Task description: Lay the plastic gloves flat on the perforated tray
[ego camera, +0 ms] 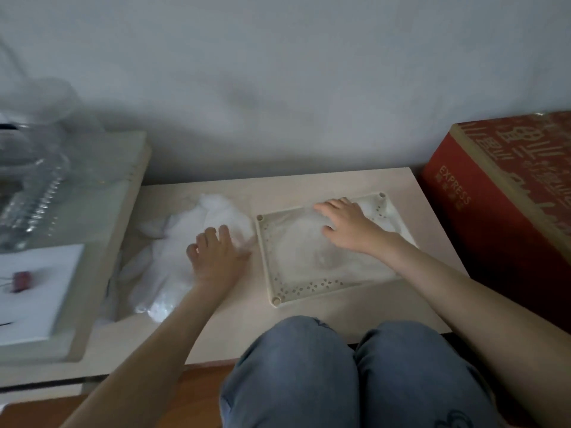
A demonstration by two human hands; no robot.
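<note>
Two hands: right hand (349, 230), fingers spread, presses a glove (296, 254) on the perforated tray (309, 290); left hand (216, 257) rests on the pile (167, 242) at left, grip unclear. Film seems featherlight, limp, slippery; I'd pinch a cuff edge.

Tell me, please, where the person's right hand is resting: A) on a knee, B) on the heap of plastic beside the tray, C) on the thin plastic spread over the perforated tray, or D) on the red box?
C: the right hand lies with straight fingers on the plastic gloves spread over the perforated tray, while the left hand rests on the heap of plastic to the tray's left.
</note>
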